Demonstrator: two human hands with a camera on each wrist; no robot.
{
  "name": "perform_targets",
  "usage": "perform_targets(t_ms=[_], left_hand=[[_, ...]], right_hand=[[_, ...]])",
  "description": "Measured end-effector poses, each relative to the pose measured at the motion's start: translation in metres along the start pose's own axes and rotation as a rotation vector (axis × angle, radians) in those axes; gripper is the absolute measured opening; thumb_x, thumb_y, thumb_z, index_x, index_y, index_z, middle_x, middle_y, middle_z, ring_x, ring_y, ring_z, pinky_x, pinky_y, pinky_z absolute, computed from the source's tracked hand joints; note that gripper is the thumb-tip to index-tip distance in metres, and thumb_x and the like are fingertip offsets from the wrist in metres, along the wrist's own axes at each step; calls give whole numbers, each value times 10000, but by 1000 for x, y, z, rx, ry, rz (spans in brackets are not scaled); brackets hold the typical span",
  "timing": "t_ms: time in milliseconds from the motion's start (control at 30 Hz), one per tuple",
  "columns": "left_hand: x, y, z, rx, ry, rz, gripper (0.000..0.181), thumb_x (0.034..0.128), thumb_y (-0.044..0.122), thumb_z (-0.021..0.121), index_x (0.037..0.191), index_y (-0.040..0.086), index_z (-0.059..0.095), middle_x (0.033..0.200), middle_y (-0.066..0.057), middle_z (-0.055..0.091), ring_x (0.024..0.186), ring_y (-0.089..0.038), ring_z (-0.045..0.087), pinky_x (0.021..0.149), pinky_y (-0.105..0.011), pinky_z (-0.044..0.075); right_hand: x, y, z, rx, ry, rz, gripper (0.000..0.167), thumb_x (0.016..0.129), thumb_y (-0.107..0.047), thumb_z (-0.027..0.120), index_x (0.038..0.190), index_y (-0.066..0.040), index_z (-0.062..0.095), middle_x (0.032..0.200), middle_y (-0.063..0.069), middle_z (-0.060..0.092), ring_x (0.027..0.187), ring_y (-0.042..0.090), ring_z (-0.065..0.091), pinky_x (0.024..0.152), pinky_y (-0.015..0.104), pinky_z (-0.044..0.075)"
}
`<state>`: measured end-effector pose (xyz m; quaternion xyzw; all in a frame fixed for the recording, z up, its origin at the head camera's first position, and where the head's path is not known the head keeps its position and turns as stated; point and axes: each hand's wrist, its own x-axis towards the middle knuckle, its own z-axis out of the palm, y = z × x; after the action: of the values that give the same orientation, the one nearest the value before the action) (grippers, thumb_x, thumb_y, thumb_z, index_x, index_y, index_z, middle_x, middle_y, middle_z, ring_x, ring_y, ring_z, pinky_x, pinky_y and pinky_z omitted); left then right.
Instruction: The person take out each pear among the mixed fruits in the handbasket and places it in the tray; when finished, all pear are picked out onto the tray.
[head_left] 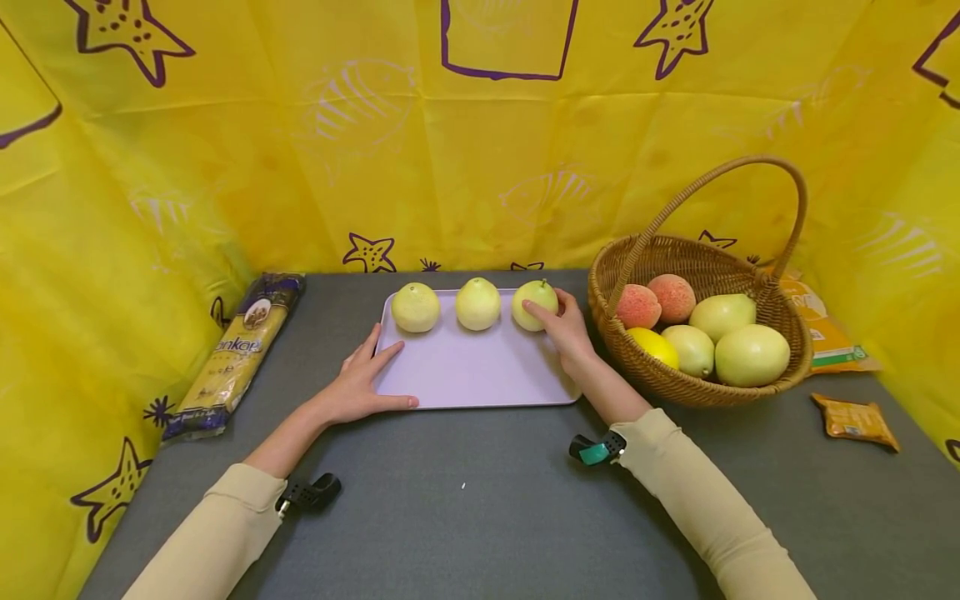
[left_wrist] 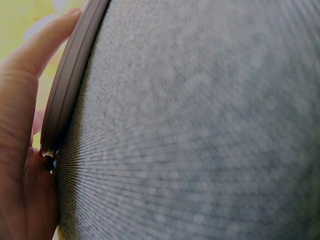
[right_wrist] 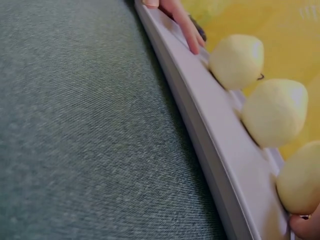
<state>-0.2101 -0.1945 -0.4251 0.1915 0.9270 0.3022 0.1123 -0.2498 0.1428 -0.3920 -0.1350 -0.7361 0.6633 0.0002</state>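
A pale lilac tray (head_left: 472, 375) lies on the grey table, with three pale yellow-green pears in a row along its far side: a left pear (head_left: 416, 307), a middle pear (head_left: 477, 304) and a right pear (head_left: 531, 310) with its stem up. My right hand (head_left: 566, 329) holds the right pear, thumb in front and fingers round its right side. At the tray's near left corner, my left hand (head_left: 360, 383) rests with fingers spread, the thumb along the front edge. In the left wrist view, fingers touch the tray's rim (left_wrist: 67, 85).
To the right stands a tall-handled wicker basket (head_left: 697, 392) holding peaches (head_left: 671, 296), a yellow fruit (head_left: 654, 347) and several pale green fruits (head_left: 752, 356). An orange bag (head_left: 825, 329) lies behind it, a small orange packet (head_left: 857, 422) nearer. A pasta pack (head_left: 238, 354) lies at the left.
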Motion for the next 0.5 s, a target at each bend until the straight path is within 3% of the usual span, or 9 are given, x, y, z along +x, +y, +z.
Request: perform_targets(t_ms=[233, 500], left_hand=[[0, 1, 0, 0, -1, -1, 1025, 768, 586, 742, 1542, 95, 283, 1610, -192, -116, 1429, -500, 5, 1058, -705, 39], [-1, 1, 0, 4, 2, 3, 1021, 771, 583, 741, 1542, 94, 283, 1610, -189, -117, 1430, -496, 7, 1060, -700, 37]], right_hand=[[-12, -1, -4, -9, -27, -35, 833, 889, -237, 718, 1530, -59, 216, 1551, 138, 286, 1396, 247, 317, 1110, 359, 299], [-26, -2, -9, -37, -51, -16, 866, 888, -241, 719, 1548, -90, 177, 1605, 90, 178, 1438, 248, 247, 1122, 382, 284]])
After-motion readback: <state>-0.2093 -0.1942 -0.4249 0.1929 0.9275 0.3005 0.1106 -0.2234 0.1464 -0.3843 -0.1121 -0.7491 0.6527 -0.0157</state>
